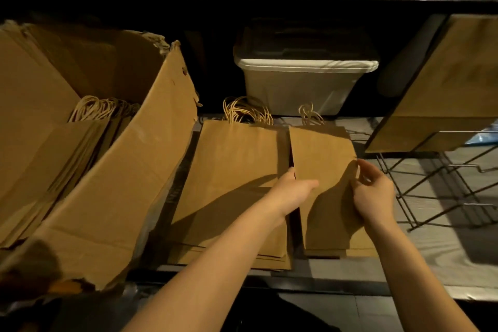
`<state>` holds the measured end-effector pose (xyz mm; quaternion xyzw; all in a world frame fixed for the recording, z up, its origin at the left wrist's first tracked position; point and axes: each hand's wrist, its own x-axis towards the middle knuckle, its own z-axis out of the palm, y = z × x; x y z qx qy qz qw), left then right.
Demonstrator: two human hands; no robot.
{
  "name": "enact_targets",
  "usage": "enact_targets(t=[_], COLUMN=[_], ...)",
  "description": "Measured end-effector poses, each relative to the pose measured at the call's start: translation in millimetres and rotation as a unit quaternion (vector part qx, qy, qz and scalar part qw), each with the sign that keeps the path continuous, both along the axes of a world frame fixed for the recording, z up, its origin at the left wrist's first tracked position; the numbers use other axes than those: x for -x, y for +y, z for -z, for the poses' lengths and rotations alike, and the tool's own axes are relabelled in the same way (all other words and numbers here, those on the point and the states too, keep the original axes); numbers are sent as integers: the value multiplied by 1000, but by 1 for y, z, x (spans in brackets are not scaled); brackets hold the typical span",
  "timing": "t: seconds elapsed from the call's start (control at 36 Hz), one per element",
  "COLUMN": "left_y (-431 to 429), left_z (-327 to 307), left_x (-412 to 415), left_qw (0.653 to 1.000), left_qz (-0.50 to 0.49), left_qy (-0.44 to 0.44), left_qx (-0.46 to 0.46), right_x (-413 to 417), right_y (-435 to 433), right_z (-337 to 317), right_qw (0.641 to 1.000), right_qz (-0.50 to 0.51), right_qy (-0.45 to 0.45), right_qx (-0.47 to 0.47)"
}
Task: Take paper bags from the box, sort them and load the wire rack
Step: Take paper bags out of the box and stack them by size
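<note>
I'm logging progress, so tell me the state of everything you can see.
Cardboard box: open, bags inside.
Wide bag stack: flat, not held.
Narrow bag stack: flat, both hands on it.
Left hand: resting flat on its left edge.
Right hand: pinching its right edge.
Plastic bin: lid on.
Wire rack: brown bag on top.

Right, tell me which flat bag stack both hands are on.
The narrower right stack, beside the wire rack, not the wider stack by the cardboard box.
</note>
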<state>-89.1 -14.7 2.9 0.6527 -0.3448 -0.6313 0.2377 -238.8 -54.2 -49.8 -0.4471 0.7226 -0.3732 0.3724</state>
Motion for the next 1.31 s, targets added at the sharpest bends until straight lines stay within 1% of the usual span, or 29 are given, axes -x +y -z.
enact_targets(t=[0.08,0.19,0.31,0.39,0.47,0.56,0.67,0.78,0.83,0.94,1.0,1.14,1.17,1.22,1.31], left_y=[-4,-7,-17,-29,-37,-34,-22,4,19,45,55,73,76,81,84], left_z=[10,18,2,-33,-79,-128,-190,-237,-247,-253,-252,-226,-216,-195,-167], left_x=[11,13,-5,-27,-51,-82,-133,-194,-225,-279,-304,-369,-380,-399,-413], left_qw=[1000,998,993,979,960,943,902,876,864,854,854,854,851,845,831], left_qz=[15,52,101,155,177,177,184,157,131,72,46,-35,-51,-82,-107], left_qy=[10,13,-53,-124,-189,-237,-339,-405,-434,-468,-477,-489,-493,-498,-511], left_qx=[-17,-46,-6,43,104,150,196,211,219,217,205,177,176,178,192], right_x=[9,13,2,-20,-51,-89,-146,-208,-240,-302,-333,-401,-413,-437,-465], right_y=[-1,2,-7,-22,-37,-50,-55,-45,-38,-23,-17,-7,-6,-3,0], right_z=[10,16,-3,-35,-73,-109,-162,-208,-225,-245,-248,-244,-239,-224,-189], right_qw=[1000,998,994,986,969,937,895,862,843,809,789,734,729,728,748], right_qz=[-3,-34,-94,-146,-207,-278,-358,-412,-442,-489,-512,-580,-584,-582,-547], right_qy=[14,34,51,58,76,101,89,60,57,68,83,162,172,186,216], right_qx=[-15,-33,6,47,112,185,253,289,300,320,329,314,313,310,307])
